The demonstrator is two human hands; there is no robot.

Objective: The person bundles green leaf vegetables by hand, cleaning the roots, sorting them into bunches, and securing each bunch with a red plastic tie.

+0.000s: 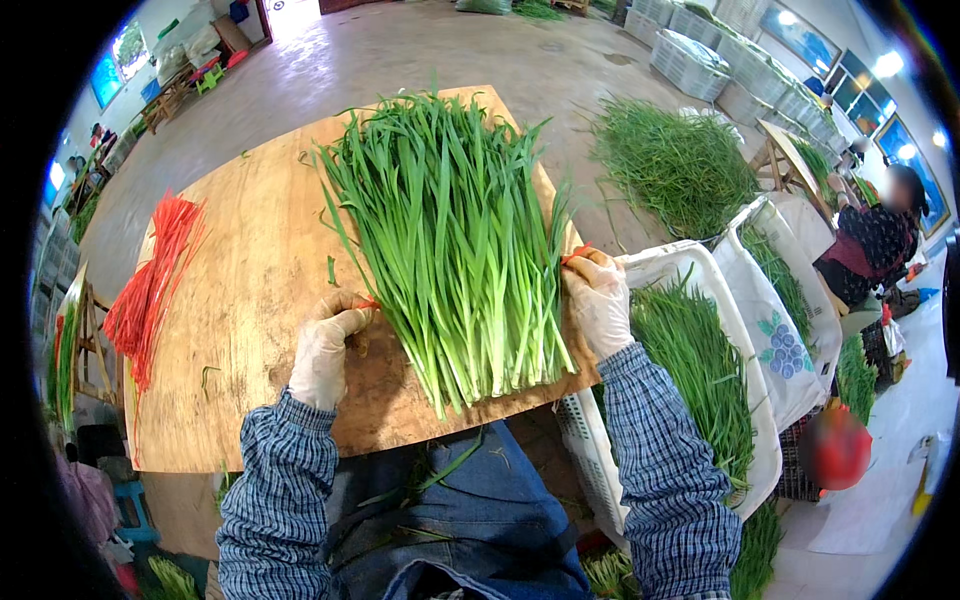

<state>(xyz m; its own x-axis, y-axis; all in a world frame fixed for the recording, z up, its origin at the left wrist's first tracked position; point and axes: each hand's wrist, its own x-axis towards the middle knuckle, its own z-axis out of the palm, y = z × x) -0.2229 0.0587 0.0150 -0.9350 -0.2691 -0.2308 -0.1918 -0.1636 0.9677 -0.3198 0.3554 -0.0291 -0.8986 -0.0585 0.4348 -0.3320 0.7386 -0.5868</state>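
A broad bundle of garlic chives point(457, 247) lies on a wooden board point(247, 247), leaf tips pointing away and pale cut ends towards me. My left hand point(326, 345), in a whitish glove, pinches a bit of red plastic strip point(366, 304) at the bundle's left edge. On the right edge, my gloved right hand point(600, 300) grips another red strip end point(576, 253). Whether the two ends belong to one strip under the chives is hidden. A sheaf of red plastic strips point(157, 292) rests on the board's left side.
Beside my right arm stands a white plastic crate point(757, 420) of chives. Another crate point(825, 330), with a white cloth over its side, is beyond it. A loose heap of greens point(675, 165) covers some floor. A person point(874, 232) sits at the far right.
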